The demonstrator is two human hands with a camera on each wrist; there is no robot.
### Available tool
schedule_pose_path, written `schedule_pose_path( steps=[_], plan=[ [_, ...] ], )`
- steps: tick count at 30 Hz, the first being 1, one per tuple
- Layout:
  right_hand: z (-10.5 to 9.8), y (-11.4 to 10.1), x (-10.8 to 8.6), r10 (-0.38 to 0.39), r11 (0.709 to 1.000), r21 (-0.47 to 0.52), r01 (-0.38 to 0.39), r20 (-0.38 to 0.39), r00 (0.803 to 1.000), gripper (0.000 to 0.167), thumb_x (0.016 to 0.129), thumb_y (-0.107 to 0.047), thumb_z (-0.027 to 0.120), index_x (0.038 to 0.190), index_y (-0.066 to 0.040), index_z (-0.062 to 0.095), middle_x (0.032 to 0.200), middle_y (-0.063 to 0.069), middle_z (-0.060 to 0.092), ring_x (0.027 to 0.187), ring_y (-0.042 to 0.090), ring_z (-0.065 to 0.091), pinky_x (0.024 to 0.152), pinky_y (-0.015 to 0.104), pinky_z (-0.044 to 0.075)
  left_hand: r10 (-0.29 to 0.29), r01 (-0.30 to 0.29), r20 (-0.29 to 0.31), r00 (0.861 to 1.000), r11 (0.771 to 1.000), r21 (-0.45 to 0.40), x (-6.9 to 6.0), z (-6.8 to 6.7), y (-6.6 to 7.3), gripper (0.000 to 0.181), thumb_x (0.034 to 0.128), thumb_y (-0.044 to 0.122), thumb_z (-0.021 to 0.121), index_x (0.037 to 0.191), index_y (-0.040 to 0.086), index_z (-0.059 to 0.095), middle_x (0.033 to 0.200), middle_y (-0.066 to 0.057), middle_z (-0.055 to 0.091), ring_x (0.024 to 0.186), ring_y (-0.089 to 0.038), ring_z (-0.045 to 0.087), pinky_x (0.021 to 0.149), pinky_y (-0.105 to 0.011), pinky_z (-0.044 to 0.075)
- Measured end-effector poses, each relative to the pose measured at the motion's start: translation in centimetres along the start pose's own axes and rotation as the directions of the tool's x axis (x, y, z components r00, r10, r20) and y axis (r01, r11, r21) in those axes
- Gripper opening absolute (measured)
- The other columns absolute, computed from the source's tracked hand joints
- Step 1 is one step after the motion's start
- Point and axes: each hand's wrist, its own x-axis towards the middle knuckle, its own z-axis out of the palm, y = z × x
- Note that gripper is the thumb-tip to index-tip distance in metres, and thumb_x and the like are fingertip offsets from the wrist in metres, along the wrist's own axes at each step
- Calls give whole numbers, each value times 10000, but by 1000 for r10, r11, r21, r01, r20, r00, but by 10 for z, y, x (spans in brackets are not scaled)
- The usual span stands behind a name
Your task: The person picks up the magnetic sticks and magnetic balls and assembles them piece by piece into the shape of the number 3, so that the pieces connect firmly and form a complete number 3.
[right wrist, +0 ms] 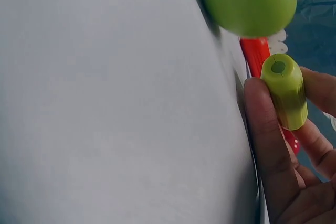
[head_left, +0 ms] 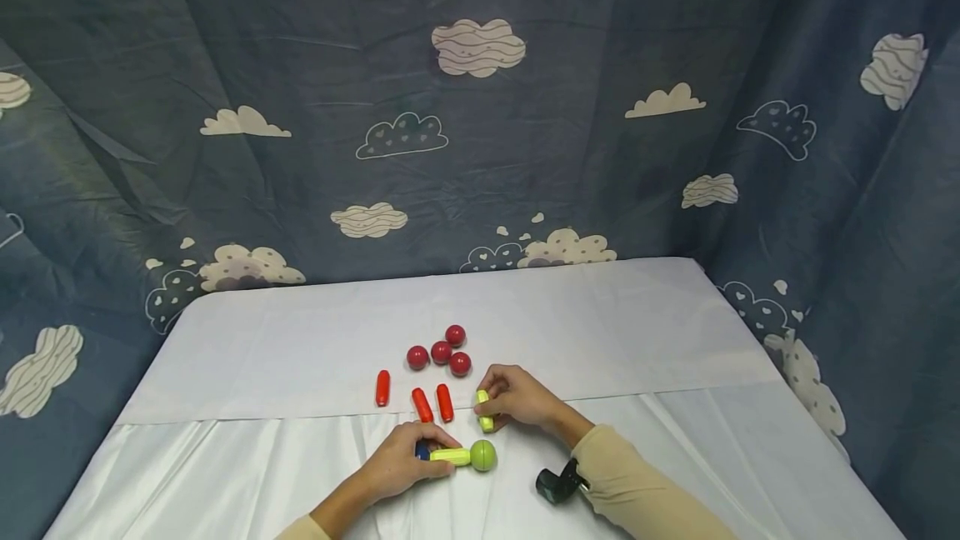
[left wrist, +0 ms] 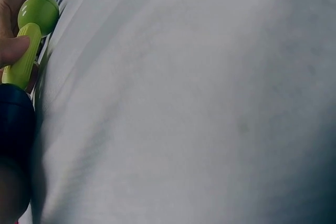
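My left hand (head_left: 397, 463) grips a yellow-green ridged rod (head_left: 452, 457) lying low over the white cloth. A green ball (head_left: 483, 455) sits on the rod's right end, and a dark blue ball (head_left: 422, 450) at its left end is partly covered by my fingers. In the left wrist view my thumb presses on this rod (left wrist: 23, 59), between the green ball (left wrist: 39, 13) and the blue one (left wrist: 16, 121). Between thumb and fingers, my right hand (head_left: 523, 397) pinches a second yellow-green rod (head_left: 485, 412); a small hole (right wrist: 278, 67) shows in its end.
Three red rods lie beyond my left hand, one (head_left: 383, 388) farther left than the others. Several dark red balls (head_left: 441, 352) cluster behind them. A black object (head_left: 557, 484) is by the right sleeve. A cloud-patterned curtain (head_left: 525, 148) hangs behind the white-covered table (head_left: 637, 332).
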Motion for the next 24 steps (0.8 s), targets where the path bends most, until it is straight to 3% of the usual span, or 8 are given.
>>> schedule_pose_path(
  steps=[24],
  plan=[
    [11,0,-10,-1,1000,30,2,-32,999,205,893,5,784,1004,20,612,792,6,602,662,109,616,620,282,611,11,-11,2,1000,1000,3,-1,-1,2,211,884,152,851,1084,106,804,1045,-23,754,924,-91,571,845,-230,433]
  ],
)
